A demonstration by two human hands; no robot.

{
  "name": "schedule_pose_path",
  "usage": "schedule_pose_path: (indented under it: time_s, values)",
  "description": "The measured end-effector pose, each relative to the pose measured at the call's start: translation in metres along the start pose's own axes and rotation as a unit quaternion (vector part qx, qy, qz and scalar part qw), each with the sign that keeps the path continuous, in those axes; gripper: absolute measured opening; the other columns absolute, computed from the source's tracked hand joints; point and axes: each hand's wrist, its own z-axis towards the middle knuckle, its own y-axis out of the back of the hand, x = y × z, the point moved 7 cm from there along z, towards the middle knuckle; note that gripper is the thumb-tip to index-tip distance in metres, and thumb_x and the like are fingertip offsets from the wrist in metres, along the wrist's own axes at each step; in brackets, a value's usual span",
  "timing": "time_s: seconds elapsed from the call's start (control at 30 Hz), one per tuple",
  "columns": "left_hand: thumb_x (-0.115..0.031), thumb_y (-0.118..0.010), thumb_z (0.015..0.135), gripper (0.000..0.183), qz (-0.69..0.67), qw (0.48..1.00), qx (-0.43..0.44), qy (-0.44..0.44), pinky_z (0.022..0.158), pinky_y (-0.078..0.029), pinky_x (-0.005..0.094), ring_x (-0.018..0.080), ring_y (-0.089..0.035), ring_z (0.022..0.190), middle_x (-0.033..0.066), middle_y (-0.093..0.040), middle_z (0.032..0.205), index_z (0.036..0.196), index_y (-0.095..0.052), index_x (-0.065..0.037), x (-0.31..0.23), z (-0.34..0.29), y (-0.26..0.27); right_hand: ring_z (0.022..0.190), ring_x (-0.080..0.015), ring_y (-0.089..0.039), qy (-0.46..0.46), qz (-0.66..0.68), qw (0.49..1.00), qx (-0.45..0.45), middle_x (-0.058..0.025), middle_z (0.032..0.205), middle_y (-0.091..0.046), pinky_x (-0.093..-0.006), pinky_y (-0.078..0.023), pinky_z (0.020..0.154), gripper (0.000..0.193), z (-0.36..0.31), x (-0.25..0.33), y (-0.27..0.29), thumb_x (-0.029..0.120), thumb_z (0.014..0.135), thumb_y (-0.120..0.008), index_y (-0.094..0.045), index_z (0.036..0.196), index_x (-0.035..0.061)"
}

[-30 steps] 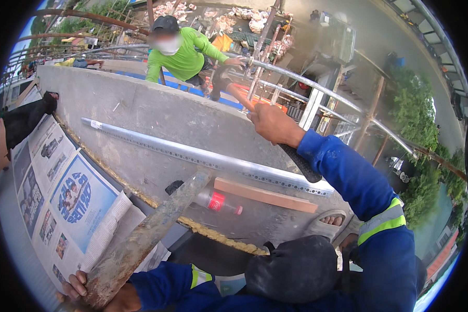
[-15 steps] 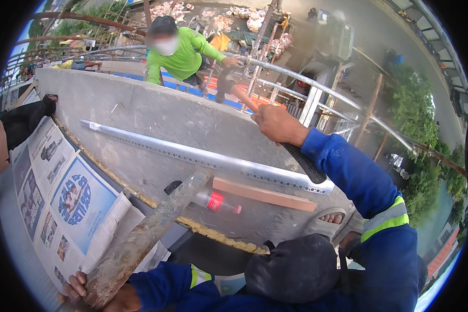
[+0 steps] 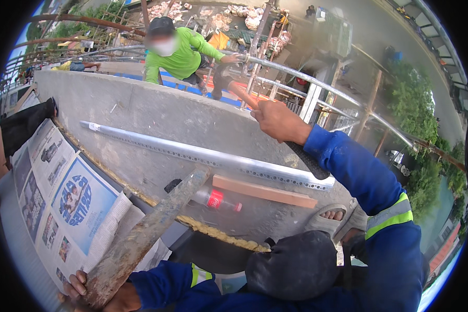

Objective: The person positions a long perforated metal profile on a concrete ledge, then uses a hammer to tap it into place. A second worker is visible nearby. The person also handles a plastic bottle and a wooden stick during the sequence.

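Observation:
My right hand [image 3: 280, 122] is wrapped round a hammer [image 3: 243, 94] with an orange-brown shaft and a black lower grip. The dark hammer head is raised above the concrete ledge [image 3: 156, 112], out toward the far side. At the lower left, my left hand [image 3: 76, 285] grips the near end of a rough, stained wooden plank [image 3: 145, 234]. Its far end reaches over the ledge, close to a clear plastic bottle [image 3: 216, 199] with a red label. A perforated metal profile [image 3: 203, 155] lies along the ledge beneath the hammer. Beside it lies a short wooden strip [image 3: 264, 191].
Newspaper sheets [image 3: 78, 192] cover the surface at left. A yellowish foam strip [image 3: 213, 230] runs along the ledge's inner edge. Beyond the ledge, a person in a green shirt [image 3: 179, 54] is among scaffold pipes [image 3: 307, 80]. A dark cap [image 3: 291, 266] and a sandalled foot [image 3: 332, 214] are near me.
The hammer head has tipped slightly up and left, and my right sleeve has shifted a little to the right. The plank and left hand stay almost in place.

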Motion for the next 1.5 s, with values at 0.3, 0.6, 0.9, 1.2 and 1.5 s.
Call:
schedule_pose_path:
  time_s: [0.3, 0.6, 0.9, 1.2, 1.5]
  values:
    - [-0.027, -0.063, 0.093, 0.034, 0.021, 0.999, -0.02, 0.012, 0.079, -0.052, 0.0326, 0.0216, -0.062, 0.094, 0.0096, -0.061, 0.107, 0.117, -0.058, -0.002, -0.01, -0.003, -0.012, 0.047, -0.0298, -0.063, 0.0, 0.014, 0.999, -0.052, -0.0197, 0.06, -0.06, -0.0404, -0.051, 0.046, 0.035, -0.004, -0.006, 0.005, 0.022, 0.096, -0.046, -0.056, 0.089, -0.0105]
    - [-0.024, -0.069, 0.089, 0.033, 0.141, 0.988, -0.025, -0.064, 0.074, -0.052, 0.0311, 0.0206, -0.062, 0.088, 0.0085, -0.062, 0.102, 0.112, -0.06, -0.003, -0.025, -0.001, -0.017, 0.046, -0.0291, -0.062, -0.066, 0.043, 0.997, 0.013, -0.0191, 0.059, -0.06, -0.0389, -0.049, 0.043, 0.035, -0.008, -0.021, -0.002, 0.021, 0.097, -0.048, -0.057, 0.085, -0.0104]
    - [-0.035, -0.069, 0.088, 0.041, 0.258, 0.96, -0.025, -0.109, 0.079, -0.051, 0.0339, 0.0204, -0.061, 0.089, 0.0062, -0.062, 0.1, 0.111, -0.06, -0.002, -0.023, 0.001, -0.011, 0.045, -0.0288, -0.062, -0.115, 0.025, 0.991, 0.061, -0.0175, 0.058, -0.059, -0.0396, -0.049, 0.043, 0.033, -0.017, -0.033, -0.008, 0.021, 0.096, -0.049, -0.056, 0.086, -0.0093]
    - [-0.038, -0.048, 0.099, 0.043, 0.19, 0.98, 0.047, 0.042, 0.102, -0.038, 0.034, 0.02, -0.051, 0.116, 0.0065, -0.055, 0.122, 0.124, -0.054, -0.004, -0.002, -0.001, -0.013, 0.045, -0.026, -0.061, -0.124, 0.065, 0.988, 0.069, -0.0135, 0.058, -0.058, -0.0382, -0.048, 0.042, 0.034, -0.027, -0.034, 0.001, 0.022, 0.096, -0.049, -0.055, 0.086, -0.0095]
    - [-0.038, -0.035, 0.102, 0.045, 0.444, 0.893, 0.043, -0.055, 0.103, -0.037, 0.0364, 0.0229, -0.053, 0.116, 0.0087, -0.058, 0.119, 0.124, -0.058, -0.007, -0.003, 0.002, -0.019, 0.047, -0.03, -0.063, -0.092, 0.036, 0.995, -0.011, -0.0181, 0.059, -0.06, -0.0409, -0.05, 0.047, 0.034, -0.036, -0.036, 0.007, 0.023, 0.096, -0.049, -0.056, 0.086, -0.0085]
